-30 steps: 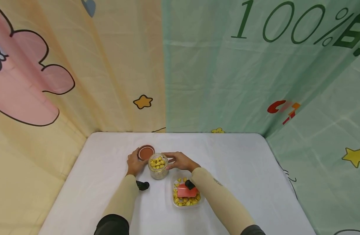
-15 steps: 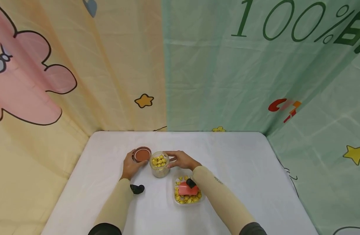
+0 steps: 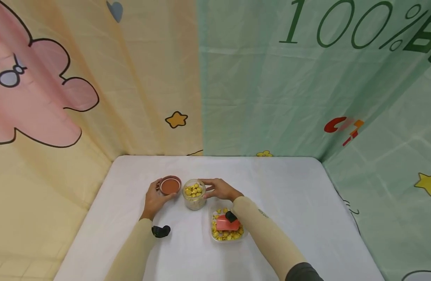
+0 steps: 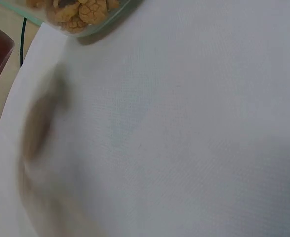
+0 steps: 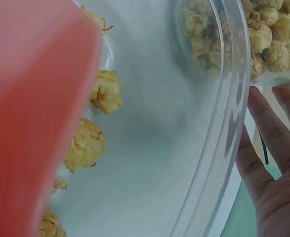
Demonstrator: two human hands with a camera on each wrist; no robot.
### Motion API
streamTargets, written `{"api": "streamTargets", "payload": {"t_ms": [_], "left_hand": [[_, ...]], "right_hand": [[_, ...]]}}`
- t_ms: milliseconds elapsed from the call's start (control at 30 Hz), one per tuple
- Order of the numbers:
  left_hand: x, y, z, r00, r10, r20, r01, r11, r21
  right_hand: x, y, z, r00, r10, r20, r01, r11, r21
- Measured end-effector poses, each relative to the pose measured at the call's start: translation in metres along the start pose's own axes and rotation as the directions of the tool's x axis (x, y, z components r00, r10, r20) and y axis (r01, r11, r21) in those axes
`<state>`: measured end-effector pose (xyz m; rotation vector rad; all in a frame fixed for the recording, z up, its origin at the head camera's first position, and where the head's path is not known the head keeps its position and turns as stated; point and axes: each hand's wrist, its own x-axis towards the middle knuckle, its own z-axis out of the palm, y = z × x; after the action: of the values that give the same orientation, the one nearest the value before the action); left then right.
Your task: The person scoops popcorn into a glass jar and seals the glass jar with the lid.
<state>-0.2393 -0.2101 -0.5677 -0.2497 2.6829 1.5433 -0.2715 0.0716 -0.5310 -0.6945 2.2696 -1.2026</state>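
Observation:
My left hand (image 3: 153, 201) grips a round brown lid (image 3: 170, 186), thumb at its near edge and fingers at its left side. Just right of the lid stands a clear jar (image 3: 194, 203) with popcorn (image 3: 193, 190) in it, upright on the table. My right hand (image 3: 222, 189) holds the jar's right side, its fingers spread against the wall. In the right wrist view the right hand (image 5: 278, 185) lies by the jar (image 5: 278, 78). Only part of the lid (image 4: 0, 52) and the jar's bottom (image 4: 88, 30) show in the left wrist view.
Below the right forearm sits a clear plastic box (image 3: 229, 240) with loose popcorn and a red scoop (image 3: 227, 224). The scoop (image 5: 41, 113) fills the left of the right wrist view. Printed curtains (image 3: 257, 89) hang behind the white table (image 3: 278, 195).
My left hand has drawn the lid leftward, a little away from the jar. The right hand keeps its hold on the jar. The head view has shifted slightly.

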Motion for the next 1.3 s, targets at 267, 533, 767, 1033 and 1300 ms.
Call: {"api": "streamTargets", "payload": {"t_ms": [267, 533, 767, 1033, 1300], "left_hand": [[-0.01, 0.007, -0.005, 0.999, 0.035, 0.013, -0.035, 0.999, -0.035], [-0.021, 0.009, -0.01, 0.993, 0.118, -0.003, -0.118, 0.992, -0.036], [-0.032, 0.017, -0.016, 0.985, 0.173, -0.012, -0.174, 0.983, -0.058], [-0.036, 0.025, -0.015, 0.946, 0.325, -0.02, -0.325, 0.942, -0.086], [-0.034, 0.032, -0.014, 0.921, 0.389, -0.006, -0.388, 0.917, -0.097]], "right_hand": [[0.0, 0.001, 0.001, 1.0, -0.013, 0.0, 0.013, 1.0, 0.021], [0.002, 0.003, 0.001, 1.0, -0.028, -0.007, 0.028, 0.999, 0.035], [0.002, 0.004, 0.001, 0.999, -0.031, -0.008, 0.031, 0.998, 0.05], [0.0, 0.002, 0.002, 1.0, -0.022, -0.016, 0.023, 0.998, 0.052], [0.0, 0.003, 0.002, 1.0, -0.002, -0.017, 0.003, 0.999, 0.035]]}}
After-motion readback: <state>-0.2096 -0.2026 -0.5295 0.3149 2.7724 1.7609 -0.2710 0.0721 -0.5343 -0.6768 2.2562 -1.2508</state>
